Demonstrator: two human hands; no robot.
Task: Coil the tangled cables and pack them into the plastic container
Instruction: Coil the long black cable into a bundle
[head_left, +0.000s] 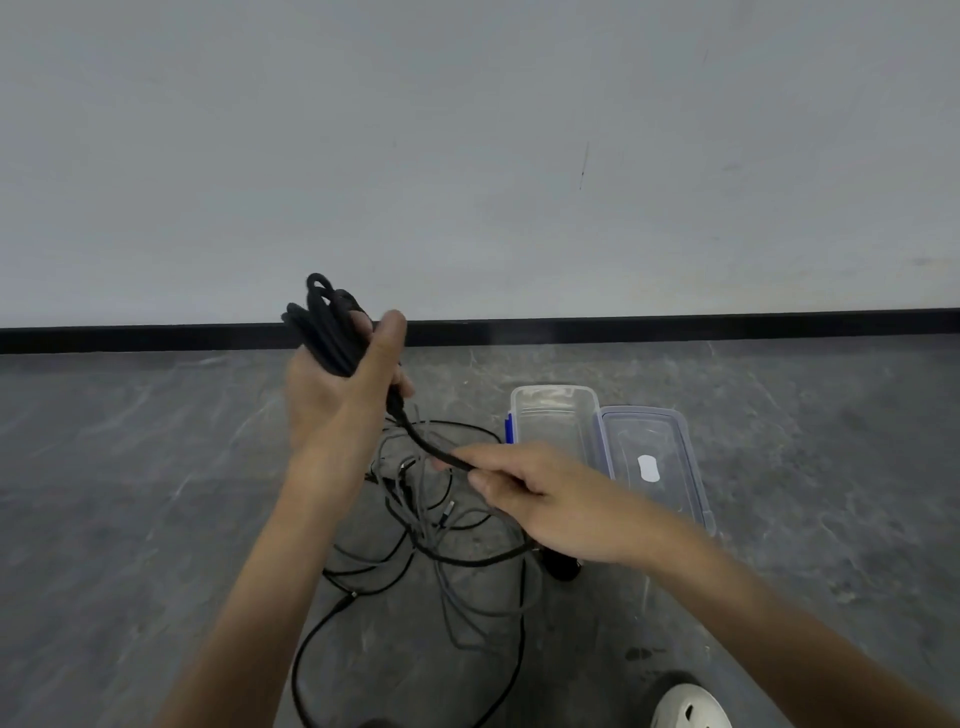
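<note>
Left hand (332, 395) grips a black coil (327, 322) standing upright above its fingers, while right hand (545, 504) pinches the tail (426, 441) slanting down toward its fingertips.

You work in a bare indoor room of no clear kind: a plain pale wall (467, 130) meets a grey marbled floor (156, 467) at a black skirting board (675, 323), with cables (441, 525) and a plastic container (556, 415) lying directly on the floor.

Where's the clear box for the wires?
In the head view, the plastic container sits open on the floor right of centre, between the tangled cables on its left and its lid on its right, just beyond the right hand.
</note>
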